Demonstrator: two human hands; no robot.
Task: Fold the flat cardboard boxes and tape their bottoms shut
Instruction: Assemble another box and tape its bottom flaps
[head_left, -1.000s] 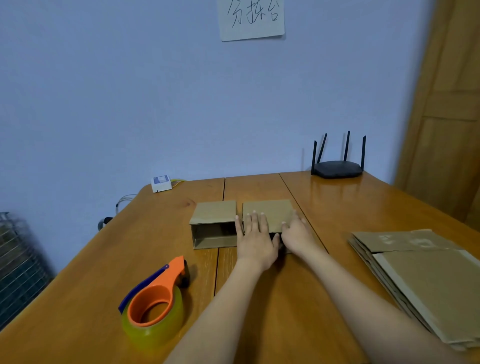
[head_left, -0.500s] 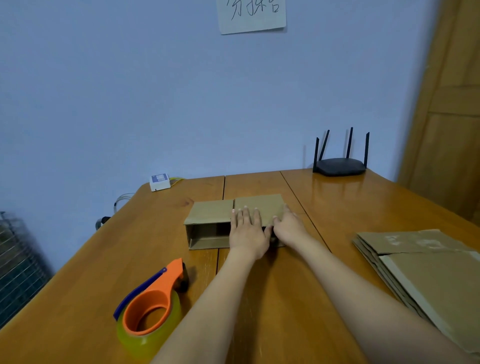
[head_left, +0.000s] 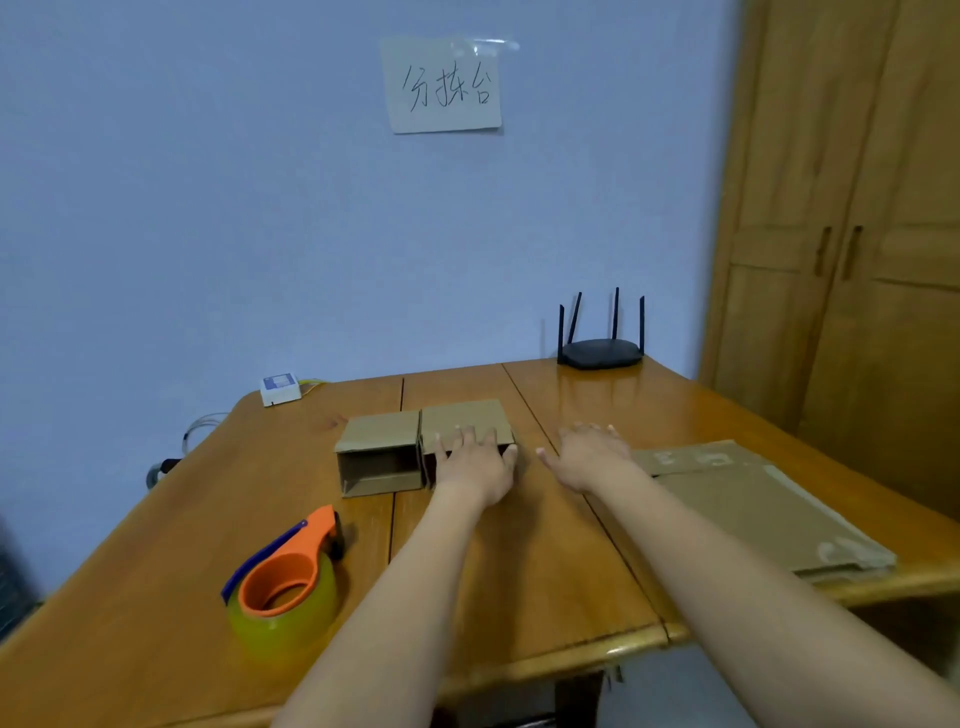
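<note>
The folded cardboard boxes (head_left: 423, 447) sit side by side at the middle of the frame, on the far half of the table (head_left: 519, 561), touching along one seam. The left box (head_left: 379, 452) shows its open mouth toward the camera; the right box (head_left: 465, 418) is partly covered by the left hand (head_left: 475, 462), whose straight fingers (head_left: 457, 436) lie flat on its top, pressing rather than gripping. The right hand (head_left: 592, 457) hovers or rests just right of the boxes, fingers spread and holding nothing, near the stack of flat cardboard (head_left: 753, 499) at the right of the frame.

As I read it, the step in hand is parking a finished box beside its neighbour and reaching for the next flat. To do it well, keep the left palm flat so the box does not skew, then take only the top sheet from the stack. The tape dispenser (head_left: 285, 582) waits at lower left, within easy reach.

The pair's long axis runs left to right across the frame, parallel to the far wall. Each box's open end faces the person, its closed end presumably toward the wall; that end is hidden.
</note>
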